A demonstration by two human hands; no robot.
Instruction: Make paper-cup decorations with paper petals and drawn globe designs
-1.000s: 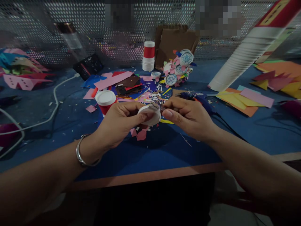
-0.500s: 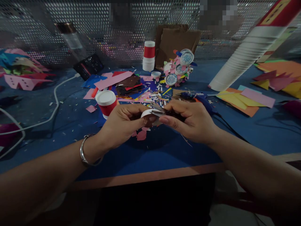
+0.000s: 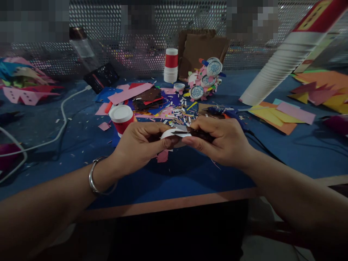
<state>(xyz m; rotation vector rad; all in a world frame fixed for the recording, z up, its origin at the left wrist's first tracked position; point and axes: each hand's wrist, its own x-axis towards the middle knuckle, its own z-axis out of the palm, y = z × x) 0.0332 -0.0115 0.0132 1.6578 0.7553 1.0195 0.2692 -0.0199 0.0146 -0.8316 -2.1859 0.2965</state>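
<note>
Centrally, above the near edge of the blue bench [image 3: 174,177], a white disc [image 3: 168,133] is held between both hands. The grip of the left hand [image 3: 138,145] is clamped on the disc's left edge, with the thumb on top and the fingers curled beneath. The grip of the right hand [image 3: 223,141] is closed around a slim dark tool [image 3: 190,132], whose grey pointed end is laid across the disc's right side; whether it is a pair of scissors cannot be told. The tool's long axis runs roughly level, from right to left, so the disc lies directly left of the right grip and touches both hands. The disc appears thin, matte and paper-like, and is seen nearly edge-on. A metal bangle [image 3: 94,181] is worn on the left wrist. Behind the hands, an upturned red cup [image 3: 121,117] with a white base and a litter of coloured paper scraps [image 3: 174,110] are set on the bench. A pink scrap [image 3: 163,156] lies below the disc.
</note>
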